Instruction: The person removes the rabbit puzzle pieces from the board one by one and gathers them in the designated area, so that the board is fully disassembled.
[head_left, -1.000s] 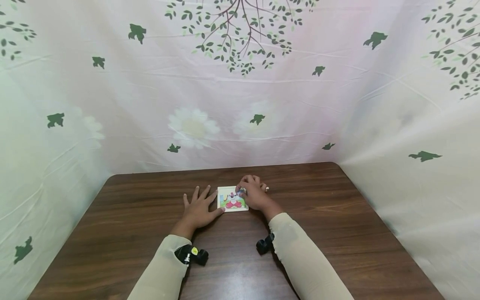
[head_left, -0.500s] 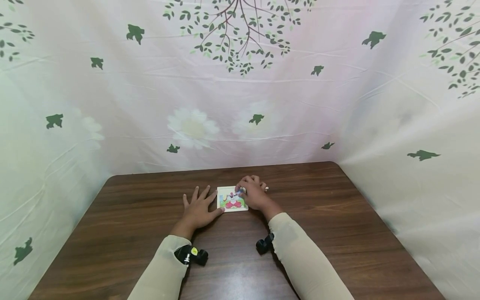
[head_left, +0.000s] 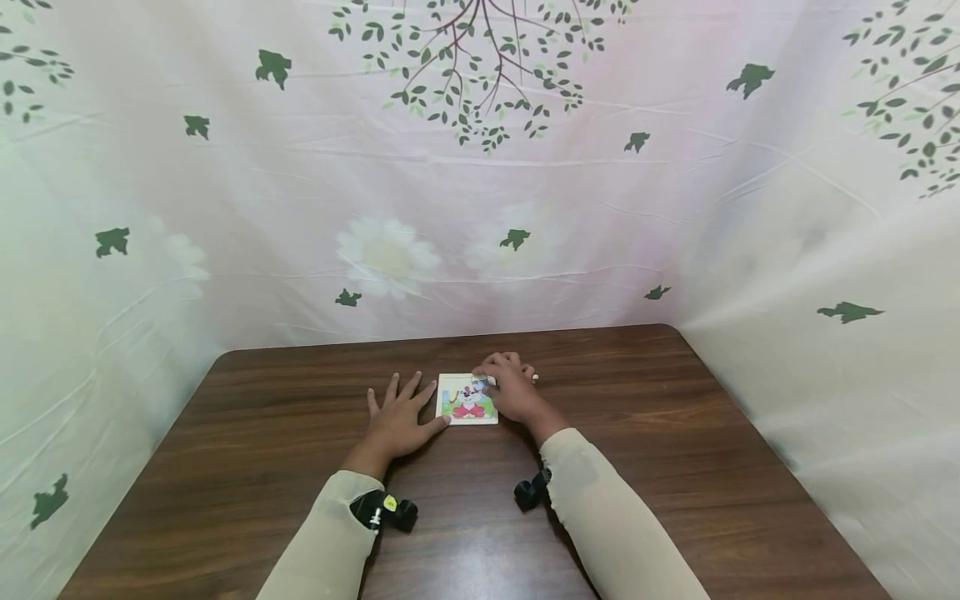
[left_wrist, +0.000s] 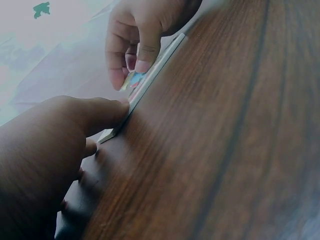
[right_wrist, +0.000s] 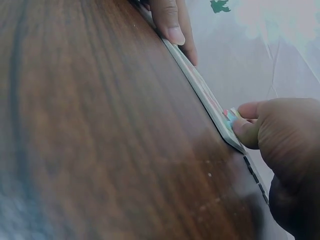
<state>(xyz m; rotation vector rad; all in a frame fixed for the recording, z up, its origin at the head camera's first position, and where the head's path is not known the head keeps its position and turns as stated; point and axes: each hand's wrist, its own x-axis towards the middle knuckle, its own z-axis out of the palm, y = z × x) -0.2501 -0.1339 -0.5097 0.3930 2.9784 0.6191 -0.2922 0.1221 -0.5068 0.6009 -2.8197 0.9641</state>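
White-rimmed, a cartoon jigsaw tray (head_left: 456, 378) lies flat on the wood-grain desk (head_left: 637, 467), toward its twelve o'clock edge. The left hand (head_left: 395, 422) rests spread at the tray's eight o'clock, thumb touching the seven o'clock corner. The right hand (head_left: 512, 393), at two o'clock, pinches a small multicoloured jigsaw piece (left_wrist: 134, 80) between thumb and forefinger; the piece sits tilted, raised over the tray's one o'clock corner. Whether it touches its neighbours is too small to tell. For good handling here, the left thumb should brace that corner so the tray cannot slide, while the right fingertips level the piece and turn it gently, without forcing, since a tilted edge would likely catch.
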